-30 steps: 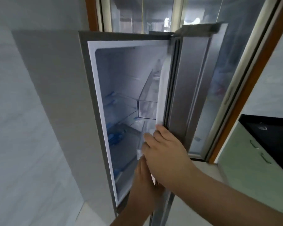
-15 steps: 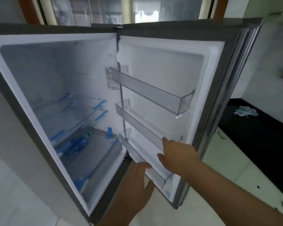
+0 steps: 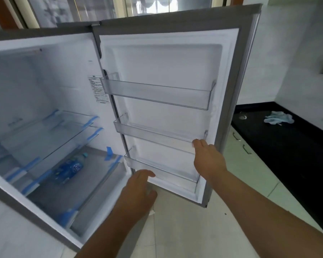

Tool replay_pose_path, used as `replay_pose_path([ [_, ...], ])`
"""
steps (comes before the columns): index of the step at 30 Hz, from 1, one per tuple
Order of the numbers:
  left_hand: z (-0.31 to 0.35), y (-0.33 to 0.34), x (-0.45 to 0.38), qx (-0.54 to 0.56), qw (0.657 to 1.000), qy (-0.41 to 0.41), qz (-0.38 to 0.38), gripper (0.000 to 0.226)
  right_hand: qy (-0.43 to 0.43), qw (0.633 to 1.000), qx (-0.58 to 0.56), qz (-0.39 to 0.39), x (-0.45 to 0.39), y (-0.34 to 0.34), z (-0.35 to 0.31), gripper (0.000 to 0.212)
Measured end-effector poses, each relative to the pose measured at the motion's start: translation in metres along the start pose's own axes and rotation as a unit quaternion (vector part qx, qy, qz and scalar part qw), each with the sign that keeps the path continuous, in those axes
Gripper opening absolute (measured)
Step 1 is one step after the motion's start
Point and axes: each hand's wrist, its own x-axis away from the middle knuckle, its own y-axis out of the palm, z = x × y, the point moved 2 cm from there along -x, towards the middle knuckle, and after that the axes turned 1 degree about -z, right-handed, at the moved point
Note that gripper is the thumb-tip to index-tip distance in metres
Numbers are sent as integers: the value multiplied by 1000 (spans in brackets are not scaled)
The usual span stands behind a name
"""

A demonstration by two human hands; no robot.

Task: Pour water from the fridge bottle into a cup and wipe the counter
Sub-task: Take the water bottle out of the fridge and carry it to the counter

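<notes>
Steel fridge door (image 3: 229,108) is now swung wide, your right hand (image 3: 208,160) loosely on its inner edge, left hand (image 3: 136,192) open and empty, so grab the bottle (image 3: 69,167) lying on the bottom shelf.

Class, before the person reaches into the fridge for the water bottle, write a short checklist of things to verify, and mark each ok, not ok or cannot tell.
1. Fridge door swung wide open: ok.
2. Bottle in sight, lying on the lowest shelf: ok.
3. Left hand free to reach: ok.
4. Right hand steadying the door: ok.
5. Cup ready on the counter: cannot tell.
6. Cloth on the counter for wiping: ok.
</notes>
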Motion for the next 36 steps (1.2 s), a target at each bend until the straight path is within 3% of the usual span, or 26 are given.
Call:
replay_pose_path([
  [6, 10, -6, -19, 45, 993, -47, 101, 33, -43, 998, -32, 33, -17, 15, 28, 63],
  [11, -13, -22, -20, 11, 989, -96, 109, 36, -61, 989, -113, 72, -15, 20, 29, 68],
  [15, -49, -32, -9, 1, 979, -165, 123, 41, -103, 972, -178, 113, 6, 17, 4, 44],
  [18, -88, -32, -2, 19, 966, -229, 121, 43, -160, 957, -239, 47, 8, 37, -23, 25],
  [21, -132, -27, -1, 47, 948, -297, 104, 51, -183, 954, -211, -105, 1, 79, -52, 18],
  [23, -166, -26, -9, 55, 935, -341, 80, 59, -167, 945, -196, -202, -8, 106, -71, 21],
  [26, -222, -34, -38, 43, 922, -385, 26, 70, -157, 927, -179, -288, -28, 134, -103, 31],
  [29, -274, -51, -80, 11, 912, -411, -3, 79, -152, 915, -168, -333, -54, 151, -139, 30],
  [36, -357, -72, -152, -52, 887, -458, -14, 91, -166, 903, -178, -354, -106, 180, -225, 34],
])
